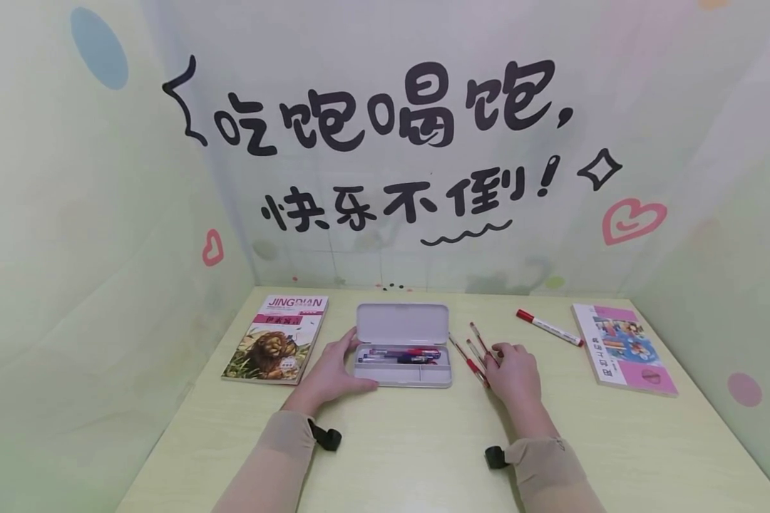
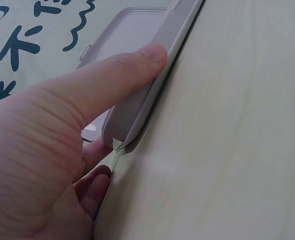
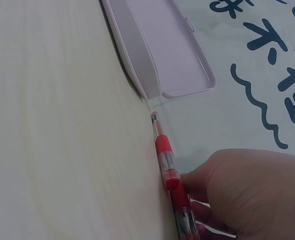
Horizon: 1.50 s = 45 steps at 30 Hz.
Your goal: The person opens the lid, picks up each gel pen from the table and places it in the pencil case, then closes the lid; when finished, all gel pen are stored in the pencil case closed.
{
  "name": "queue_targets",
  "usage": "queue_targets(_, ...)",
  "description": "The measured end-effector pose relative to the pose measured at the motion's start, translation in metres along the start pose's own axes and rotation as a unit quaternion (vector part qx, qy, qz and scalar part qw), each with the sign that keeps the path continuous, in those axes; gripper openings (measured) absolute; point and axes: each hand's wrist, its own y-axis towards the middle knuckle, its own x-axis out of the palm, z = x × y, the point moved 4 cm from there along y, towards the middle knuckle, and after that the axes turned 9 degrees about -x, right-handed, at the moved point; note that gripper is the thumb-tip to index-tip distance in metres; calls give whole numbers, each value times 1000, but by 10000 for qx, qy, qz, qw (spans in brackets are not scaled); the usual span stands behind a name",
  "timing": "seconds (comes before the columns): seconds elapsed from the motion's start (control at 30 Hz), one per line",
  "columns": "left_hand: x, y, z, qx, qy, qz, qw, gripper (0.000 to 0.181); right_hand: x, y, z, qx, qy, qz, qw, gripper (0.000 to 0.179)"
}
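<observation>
A pale lilac pencil case (image 1: 403,324) lies with its lid raised, several pens (image 1: 401,354) in its rear compartment. My left hand (image 1: 332,374) grips the case's left end. In the left wrist view the thumb (image 2: 122,72) presses the front wall, other fingers behind the corner. Right of the case, slim red pens (image 1: 468,361) lie slanted on the table. My right hand (image 1: 516,374) pinches one red pen (image 1: 481,338) by its near part. Its fingertips are partly hidden in the right wrist view, where another red pen (image 3: 166,162) points at the case.
A book with a lion cover (image 1: 276,342) lies at the left and a pink-and-white book (image 1: 625,349) at the right. A red-capped marker (image 1: 550,328) is near the pink book. Behind the table (image 1: 417,442) hangs a printed cloth wall (image 1: 385,164).
</observation>
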Motion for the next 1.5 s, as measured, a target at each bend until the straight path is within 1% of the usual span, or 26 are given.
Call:
queue_targets(0.23,0,0,0,-10,39,17,10000,142,-2,1,0,-11,-182,-8,9998,38)
queue_targets(0.43,0,0,0,-48,50,-2,10000,143,-2,2,4,112,-109,-36,9999,32)
queue_targets(0.53,-1,0,1,-61,51,-7,10000,143,-3,1,5,104,-85,-5,9999,31)
queue_targets(0.73,0,-1,1,-67,44,3,10000,143,-4,0,4,105,21,139,9998,34)
queue_targets(0.93,0,0,0,-83,42,-6,10000,143,-9,-1,-6,107,78,533,9985,34)
queue_targets(1.13,1,0,-1,-87,96,-23,9999,143,-10,2,-24,-48,150,901,9958,33)
queue_targets(1.23,1,-1,0,-102,99,-26,9999,142,-8,4,-33,-209,163,1093,9937,32)
queue_targets(1.37,1,-1,1,-102,101,-23,9999,141,-5,7,-45,-545,229,1303,9897,29)
queue_targets(1.5,0,-1,2,-75,102,-37,9999,141,0,8,-59,-968,270,1333,9860,26)
